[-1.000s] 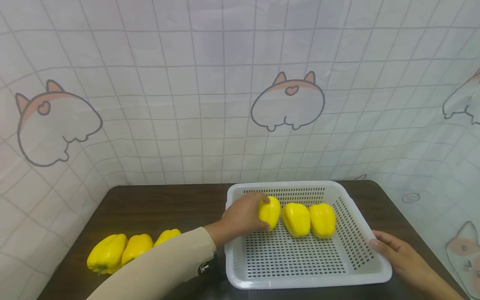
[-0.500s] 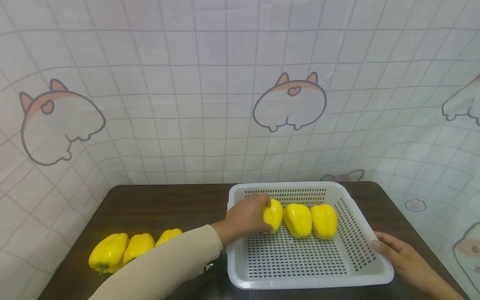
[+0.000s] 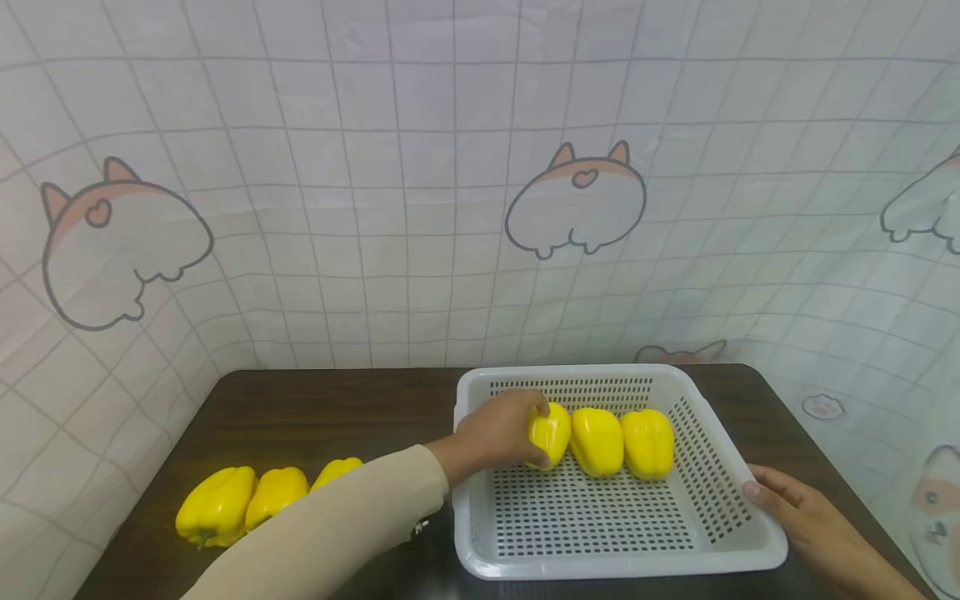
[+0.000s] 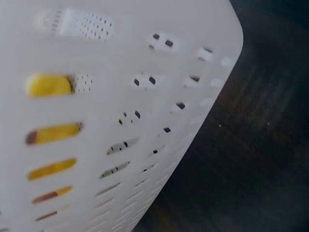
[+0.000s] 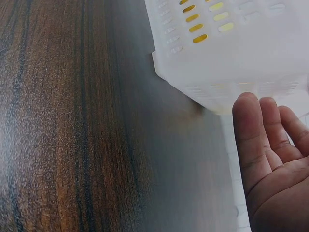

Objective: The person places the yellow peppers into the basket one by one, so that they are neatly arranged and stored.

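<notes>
While my left hand (image 3: 495, 429) reaches into the white basket (image 3: 615, 568), it pinches the held pepper (image 3: 551, 435), a yellow one, with the thumb on the near side and the fingers curled over the far side. This pepper is located inside the basket, toward its left wall; I cannot tell whether its underside bears on the basket floor.

My right hand (image 3: 795, 508) is positioned at the basket's right edge. It pinches the rim, thumb above and fingers fairly straight along the outer side.

Inside the basket, to the right of the held pepper, sit two more yellow units: the middle pepper (image 3: 597, 442) and the end pepper (image 3: 648, 443), side by side. The held pepper is just beside the middle pepper; contact between these two cannot be confirmed. From my left wrist, yellow shows through the openings in the basket's side.

Well to the left of the basket, three loose peppers (image 3: 216, 504) lie in a row on the dark wood-grain tabletop (image 3: 337, 417), which also supports the basket. My beige sleeve (image 3: 337, 529) crosses in front of this row and partly covers it. Behind the basket hangs a white cloth (image 3: 390, 250), printed with grid lines and cartoon animals.
</notes>
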Demonstrator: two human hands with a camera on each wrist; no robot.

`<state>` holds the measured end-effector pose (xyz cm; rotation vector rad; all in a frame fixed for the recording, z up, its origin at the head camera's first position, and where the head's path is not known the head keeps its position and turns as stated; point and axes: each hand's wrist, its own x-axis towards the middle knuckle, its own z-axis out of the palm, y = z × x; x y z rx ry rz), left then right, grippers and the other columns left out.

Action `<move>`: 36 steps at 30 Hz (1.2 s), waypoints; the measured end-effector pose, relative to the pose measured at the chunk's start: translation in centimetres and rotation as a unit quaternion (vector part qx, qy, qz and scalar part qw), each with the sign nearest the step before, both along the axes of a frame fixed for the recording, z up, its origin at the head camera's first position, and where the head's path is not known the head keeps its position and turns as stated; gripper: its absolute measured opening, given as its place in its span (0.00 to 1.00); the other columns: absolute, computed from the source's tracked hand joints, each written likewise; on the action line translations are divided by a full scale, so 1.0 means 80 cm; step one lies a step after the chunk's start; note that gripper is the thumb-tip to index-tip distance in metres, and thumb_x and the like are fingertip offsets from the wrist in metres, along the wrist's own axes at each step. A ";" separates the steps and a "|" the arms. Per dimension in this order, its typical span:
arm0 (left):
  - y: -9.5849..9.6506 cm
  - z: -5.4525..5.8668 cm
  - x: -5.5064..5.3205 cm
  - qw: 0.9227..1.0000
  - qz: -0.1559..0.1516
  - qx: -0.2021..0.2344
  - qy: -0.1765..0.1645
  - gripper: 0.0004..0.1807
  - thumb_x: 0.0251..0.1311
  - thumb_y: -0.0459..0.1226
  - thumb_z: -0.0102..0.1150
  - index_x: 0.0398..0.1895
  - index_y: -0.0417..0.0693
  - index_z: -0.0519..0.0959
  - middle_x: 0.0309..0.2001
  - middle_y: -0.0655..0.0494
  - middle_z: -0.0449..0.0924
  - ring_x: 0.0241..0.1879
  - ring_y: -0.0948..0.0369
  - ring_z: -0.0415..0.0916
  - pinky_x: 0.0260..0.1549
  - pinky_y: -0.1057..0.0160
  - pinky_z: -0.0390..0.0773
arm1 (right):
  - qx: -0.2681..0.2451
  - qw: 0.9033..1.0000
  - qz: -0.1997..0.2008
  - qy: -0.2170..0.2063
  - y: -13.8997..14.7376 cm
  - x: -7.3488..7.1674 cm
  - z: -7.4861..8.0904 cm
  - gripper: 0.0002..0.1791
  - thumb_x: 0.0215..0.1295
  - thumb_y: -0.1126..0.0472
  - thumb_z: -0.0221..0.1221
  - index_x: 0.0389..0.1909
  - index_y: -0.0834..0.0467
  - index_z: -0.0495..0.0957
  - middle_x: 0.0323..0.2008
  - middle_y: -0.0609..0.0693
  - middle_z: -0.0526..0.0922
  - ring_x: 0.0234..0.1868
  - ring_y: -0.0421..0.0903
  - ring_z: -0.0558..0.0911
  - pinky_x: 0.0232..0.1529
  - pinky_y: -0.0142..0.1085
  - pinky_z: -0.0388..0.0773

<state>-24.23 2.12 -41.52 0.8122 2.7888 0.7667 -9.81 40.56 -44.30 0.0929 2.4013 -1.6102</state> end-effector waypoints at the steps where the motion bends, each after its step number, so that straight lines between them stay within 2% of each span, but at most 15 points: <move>1: 0.001 0.000 0.000 1.000 -0.001 0.001 -0.001 0.36 0.42 0.45 0.86 0.57 0.53 0.79 0.56 0.59 0.79 0.49 0.60 0.75 0.53 0.56 0.78 | -0.001 1.000 -0.002 -0.002 0.000 0.000 0.000 0.37 0.84 0.51 0.44 0.75 0.76 0.45 0.53 0.62 0.83 0.46 0.56 0.86 0.42 0.48 0.85; 7: 0.004 -0.002 0.000 1.000 -0.011 0.010 -0.002 0.36 0.42 0.45 0.86 0.57 0.50 0.79 0.57 0.57 0.79 0.54 0.59 0.75 0.59 0.56 0.76 | 0.005 1.000 -0.010 -0.007 -0.003 0.000 0.001 0.38 0.84 0.50 0.44 0.76 0.75 0.45 0.54 0.64 0.82 0.46 0.56 0.86 0.43 0.47 0.85; 14: 0.005 -0.001 0.000 1.000 -0.016 0.019 -0.010 0.26 0.51 0.39 0.80 0.54 0.49 0.81 0.55 0.55 0.80 0.52 0.59 0.75 0.56 0.57 0.78 | 0.010 1.000 -0.015 -0.011 -0.004 0.001 0.002 0.39 0.83 0.50 0.45 0.76 0.75 0.45 0.55 0.65 0.81 0.45 0.56 0.86 0.43 0.46 0.85; 20: 0.004 -0.002 -0.001 0.999 -0.009 0.030 -0.027 0.24 0.49 0.35 0.80 0.50 0.48 0.81 0.52 0.55 0.81 0.46 0.60 0.75 0.50 0.60 0.81 | 0.003 1.000 -0.010 -0.012 -0.001 0.001 0.001 0.38 0.84 0.50 0.44 0.76 0.76 0.44 0.54 0.65 0.82 0.45 0.57 0.86 0.43 0.46 0.86; 29: 0.006 -0.006 -0.001 0.999 0.001 0.038 -0.018 0.21 0.48 0.35 0.81 0.45 0.52 0.83 0.47 0.59 0.82 0.45 0.61 0.76 0.51 0.58 0.80 | 0.009 1.000 -0.015 -0.010 -0.001 -0.001 0.000 0.38 0.83 0.50 0.46 0.76 0.75 0.46 0.55 0.65 0.81 0.45 0.56 0.86 0.43 0.46 0.85; 36: 0.006 -0.006 0.001 0.999 0.004 0.034 -0.011 0.20 0.47 0.35 0.81 0.45 0.50 0.85 0.49 0.58 0.83 0.50 0.59 0.77 0.55 0.55 0.79 | 0.003 1.000 -0.015 -0.008 0.000 0.000 -0.001 0.38 0.83 0.50 0.46 0.75 0.76 0.47 0.54 0.64 0.82 0.44 0.56 0.86 0.43 0.46 0.86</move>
